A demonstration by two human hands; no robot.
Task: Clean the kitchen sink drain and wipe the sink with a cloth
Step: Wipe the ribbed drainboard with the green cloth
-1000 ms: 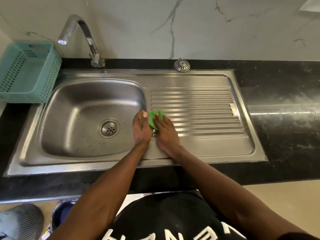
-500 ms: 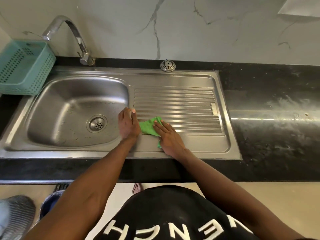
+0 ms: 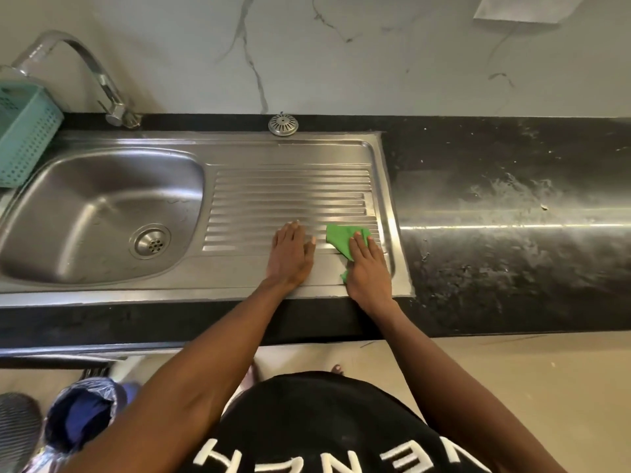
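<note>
We count two hands: one left hand [image 3: 291, 256], one right hand [image 3: 369, 268]. One green cloth [image 3: 343, 237]. One steel sink [image 3: 102, 213] with one drain [image 3: 150, 241] and one ribbed drainboard [image 3: 290, 189]. One tap [image 3: 102, 80]. One loose strainer cap [image 3: 283, 124]. One teal basket [image 3: 24, 138]. One lined bin [image 3: 80, 416] on the floor.

light: bright, even | glare: streak on counter [image 3: 512, 227] (wet sheen) | edges: wide-angle bowing, slight blur
</note>
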